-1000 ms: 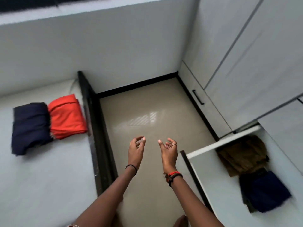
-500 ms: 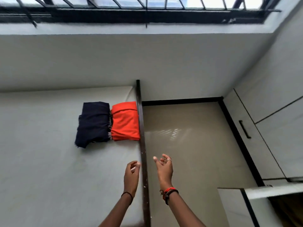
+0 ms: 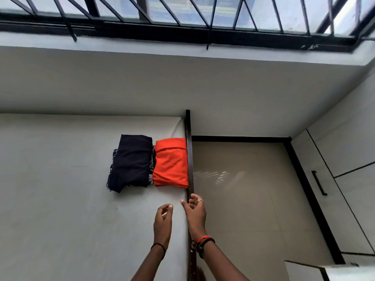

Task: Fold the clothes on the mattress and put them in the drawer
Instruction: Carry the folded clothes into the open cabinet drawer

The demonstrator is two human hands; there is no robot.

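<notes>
No text, label or number is legible anywhere.

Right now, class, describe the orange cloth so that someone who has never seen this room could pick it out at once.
Find the pale mattress below the barred window, then the dark rail along its right edge. Right against that rail lies the orange cloth, folded. Its only neighbour, the navy cloth on its left, is dark, while this one is bright.
</notes>
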